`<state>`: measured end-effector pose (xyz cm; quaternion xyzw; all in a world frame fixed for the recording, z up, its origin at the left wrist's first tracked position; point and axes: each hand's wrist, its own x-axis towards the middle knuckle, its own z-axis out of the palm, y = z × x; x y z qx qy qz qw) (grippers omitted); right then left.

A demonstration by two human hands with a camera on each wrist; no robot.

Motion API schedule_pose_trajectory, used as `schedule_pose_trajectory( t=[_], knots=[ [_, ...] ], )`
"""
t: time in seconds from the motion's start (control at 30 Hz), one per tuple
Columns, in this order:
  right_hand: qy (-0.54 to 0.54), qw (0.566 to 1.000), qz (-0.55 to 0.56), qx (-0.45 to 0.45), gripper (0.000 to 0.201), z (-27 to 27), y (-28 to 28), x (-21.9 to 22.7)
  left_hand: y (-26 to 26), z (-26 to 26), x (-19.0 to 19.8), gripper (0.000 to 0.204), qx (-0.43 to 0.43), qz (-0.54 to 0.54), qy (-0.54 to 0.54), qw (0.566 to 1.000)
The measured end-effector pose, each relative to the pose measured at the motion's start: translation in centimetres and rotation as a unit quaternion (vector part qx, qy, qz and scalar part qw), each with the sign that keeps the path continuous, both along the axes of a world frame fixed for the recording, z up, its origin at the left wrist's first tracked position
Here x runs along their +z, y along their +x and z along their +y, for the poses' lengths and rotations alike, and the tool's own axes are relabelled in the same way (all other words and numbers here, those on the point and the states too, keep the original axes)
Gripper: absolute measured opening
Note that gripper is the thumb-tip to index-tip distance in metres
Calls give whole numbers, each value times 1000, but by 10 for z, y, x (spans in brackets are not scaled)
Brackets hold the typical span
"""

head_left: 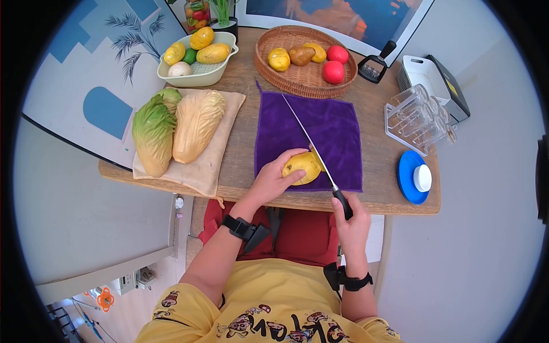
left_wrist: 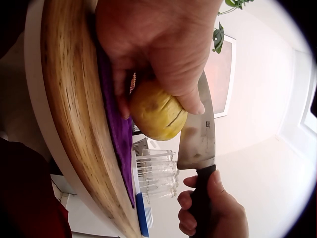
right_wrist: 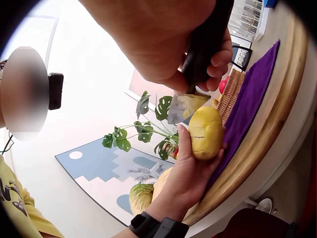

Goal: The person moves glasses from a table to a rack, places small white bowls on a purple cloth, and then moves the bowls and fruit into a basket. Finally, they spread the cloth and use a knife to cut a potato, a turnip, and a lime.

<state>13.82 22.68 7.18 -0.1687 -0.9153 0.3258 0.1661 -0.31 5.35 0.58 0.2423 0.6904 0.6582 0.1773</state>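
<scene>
A yellow mango-like fruit (head_left: 301, 167) lies over the front part of a purple cloth (head_left: 337, 131). The left hand (head_left: 273, 180) grips it from the left, thumb on the near side. In the right hand (head_left: 353, 220) is the black handle (head_left: 343, 204) of a long knife, its blade (head_left: 309, 137) slanting up and left along the fruit's right side. Short dark lines mark the skin of the fruit (left_wrist: 157, 110) in the left wrist view. The right wrist view shows the blade (right_wrist: 185, 106) close against the fruit (right_wrist: 206, 133); whether it has cut in, I cannot tell.
Two cabbages (head_left: 194, 123) lie on a beige cloth (head_left: 226, 131) at left. Behind are a pale green basket (head_left: 200, 78) and a round wicker tray (head_left: 269, 71), both holding produce. At right stand a glass rack (head_left: 406, 134) and a blue plate (head_left: 407, 183) with small white dishes.
</scene>
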Motion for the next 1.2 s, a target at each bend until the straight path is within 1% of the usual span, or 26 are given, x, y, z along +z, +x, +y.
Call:
schedule_pose_trajectory(
  t=[0.03,0.1,0.13,0.2,0.27,0.3,0.4,0.47,0.5,0.7,0.97,1.1,1.2],
  knots=[
    [-7,1000,4,6,27,-2,0,1,0,1,-1,46,0,0,0,1000],
    [-15,1000,8,12,26,-4,0,2,1,3,-3,49,37,47,1,998],
    [-19,1000,16,10,26,-4,0,2,0,2,-4,49,37,47,1,998],
    [-23,999,25,9,25,-4,-1,2,0,0,1,46,10,-3,-31,999],
    [-55,998,-21,-30,25,-1,-1,2,0,0,-1,45,12,-1,-29,1000],
    [-55,998,-21,-31,25,1,-1,1,0,1,-2,45,13,3,-27,1000],
    [-58,998,-26,-28,25,4,-1,-3,0,1,-1,45,15,-7,-28,999],
    [-9,1000,7,0,25,3,0,-3,0,3,-4,47,26,11,-18,999],
    [-9,1000,6,0,25,2,0,-2,1,3,-6,49,37,30,-8,999],
    [-17,1000,2,7,26,-1,-1,1,1,4,-7,49,48,53,-28,997],
    [-10,1000,4,13,25,-3,1,3,4,4,-2,50,59,66,-49,995],
    [-36,999,-24,9,25,-3,1,3,5,4,-5,50,61,63,-56,995],
    [-61,998,0,21,26,0,0,-5,5,4,-7,50,62,59,-41,996]
  ],
)
